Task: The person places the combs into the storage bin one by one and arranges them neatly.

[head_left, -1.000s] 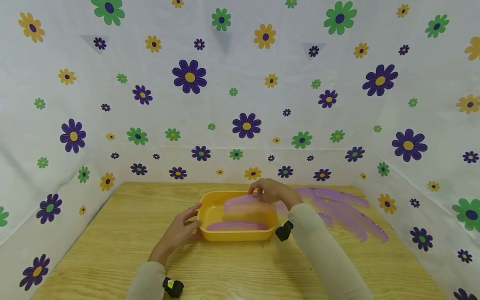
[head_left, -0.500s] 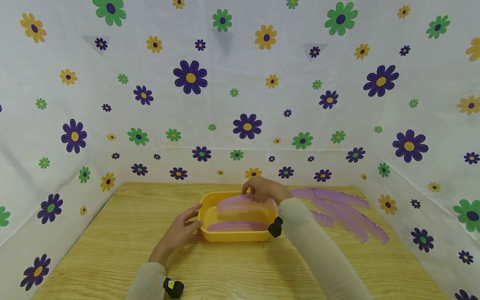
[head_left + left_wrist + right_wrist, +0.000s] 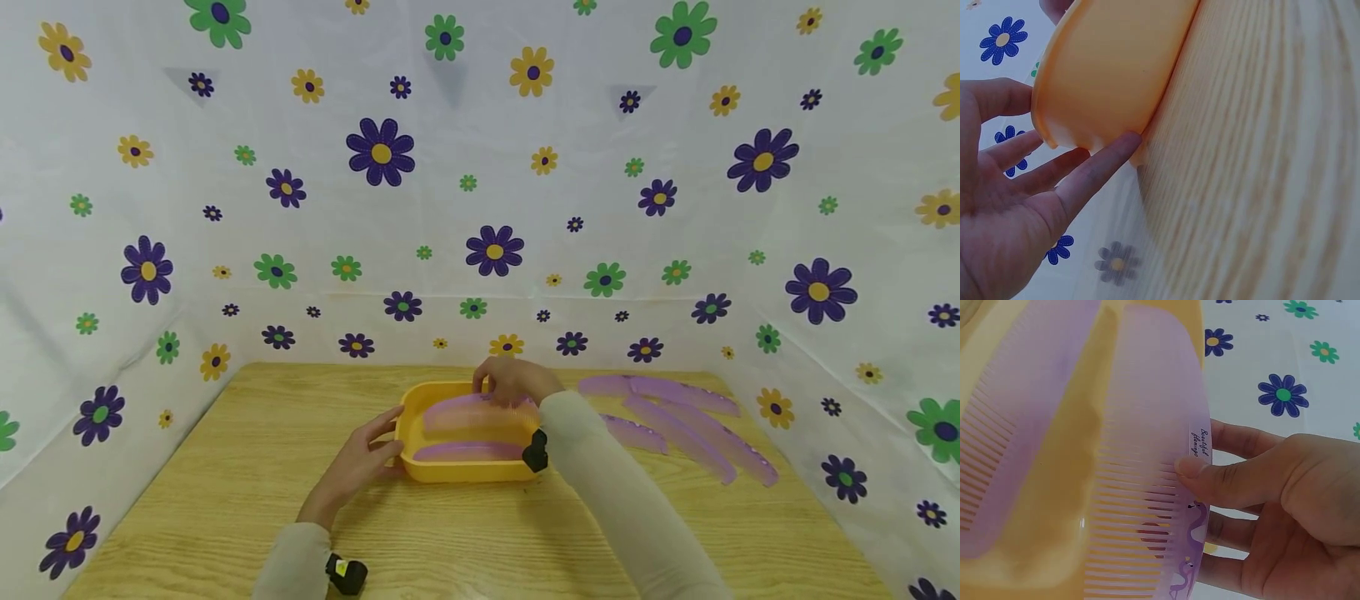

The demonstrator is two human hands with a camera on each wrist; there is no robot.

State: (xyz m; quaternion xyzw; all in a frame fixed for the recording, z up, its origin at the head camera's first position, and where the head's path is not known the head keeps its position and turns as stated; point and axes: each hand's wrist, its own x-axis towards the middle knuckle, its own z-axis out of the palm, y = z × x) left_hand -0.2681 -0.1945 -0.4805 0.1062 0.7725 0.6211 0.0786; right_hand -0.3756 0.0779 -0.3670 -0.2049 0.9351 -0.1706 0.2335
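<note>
A yellow plastic tub [image 3: 480, 473] stands on the wooden table. My left hand [image 3: 356, 467] is at its left end; in the left wrist view, extended fingers [image 3: 1100, 169] touch the tub's outer wall [image 3: 1116, 69]. Over the tub's inside, my right hand [image 3: 517, 382] pinches a translucent purple comb [image 3: 1154, 381] by its printed back, thumb on one face and fingers behind. Its teeth point toward the tub's near side. Whether this comb touches the tub floor I cannot tell. Another purple comb [image 3: 465, 452] lies inside along the near wall.
Several more purple combs [image 3: 686, 394] lie spread on the table [image 3: 225, 483] right of the tub, some overlapping. A white flower-patterned sheet [image 3: 450, 208] encloses the table at the back and both sides.
My right hand has moved left and slightly down with the comb, bringing it further into the tub. The left hand and the tub have stayed in place.
</note>
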